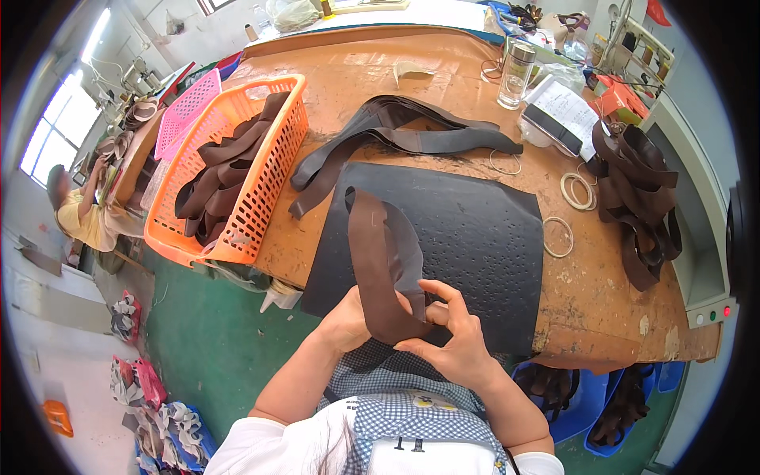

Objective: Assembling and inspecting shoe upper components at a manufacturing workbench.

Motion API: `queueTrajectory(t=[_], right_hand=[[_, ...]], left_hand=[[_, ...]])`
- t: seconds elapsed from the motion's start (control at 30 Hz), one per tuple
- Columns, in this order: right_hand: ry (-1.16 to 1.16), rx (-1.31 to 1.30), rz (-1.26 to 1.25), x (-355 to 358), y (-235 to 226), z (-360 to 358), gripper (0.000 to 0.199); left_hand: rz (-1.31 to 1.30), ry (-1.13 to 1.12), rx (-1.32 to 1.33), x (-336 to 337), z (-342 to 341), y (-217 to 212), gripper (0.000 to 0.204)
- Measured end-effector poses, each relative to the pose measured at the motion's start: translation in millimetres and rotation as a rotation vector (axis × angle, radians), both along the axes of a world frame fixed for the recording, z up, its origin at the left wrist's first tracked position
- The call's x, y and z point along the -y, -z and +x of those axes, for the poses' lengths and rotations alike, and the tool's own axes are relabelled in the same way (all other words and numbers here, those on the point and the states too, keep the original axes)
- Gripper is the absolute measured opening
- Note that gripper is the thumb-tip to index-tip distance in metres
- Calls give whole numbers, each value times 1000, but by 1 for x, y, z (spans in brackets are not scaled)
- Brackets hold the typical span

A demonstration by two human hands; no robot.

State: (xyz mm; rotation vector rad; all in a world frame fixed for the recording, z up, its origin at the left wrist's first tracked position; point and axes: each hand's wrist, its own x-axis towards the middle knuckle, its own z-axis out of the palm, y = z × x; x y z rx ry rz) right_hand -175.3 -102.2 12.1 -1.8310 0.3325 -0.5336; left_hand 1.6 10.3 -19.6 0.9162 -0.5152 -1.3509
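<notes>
A wide brown strip (370, 261), bent into a loop with a greyish inner side, is held up in front of me over the near edge of a black mat (483, 261). My left hand (346, 321) grips the loop at its lower left, its fingers partly hidden behind the strip. On the other side my right hand (453, 328) pinches the lower right edge between thumb and fingers. Beyond the mat lies a pile of long dark strips (396, 131), flat and folded over one another.
An orange basket (289, 150) of brown strips stands at the left. More brown loops (640, 198) hang over the table's right side. A glass jar (514, 79), a phone (552, 131) and pale rings (578, 192) lie nearby. Someone in yellow (83, 214) sits far left.
</notes>
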Motion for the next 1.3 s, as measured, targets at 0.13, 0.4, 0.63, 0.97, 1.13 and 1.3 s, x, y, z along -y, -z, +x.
queueTrajectory(t=[0.13,0.4,0.63,0.97,1.13,1.3], right_hand=[[-7,9,-23,-3,-3,-1,84],[57,-59,68,-2,-5,-5,79],[-56,-90,75,3,1,-6,32],[-45,-39,-161,-3,7,0,27],[-37,-31,-239,-1,5,1,23],[-10,-34,-262,-3,14,1,23]], left_hand=[[145,48,19,1,2,-6,34],[20,68,136,-23,12,-10,41],[-197,178,-3,-27,18,-13,50],[-1,-35,221,-15,6,-22,28],[25,-58,298,-13,4,-21,23],[72,-70,328,-11,3,-14,23]])
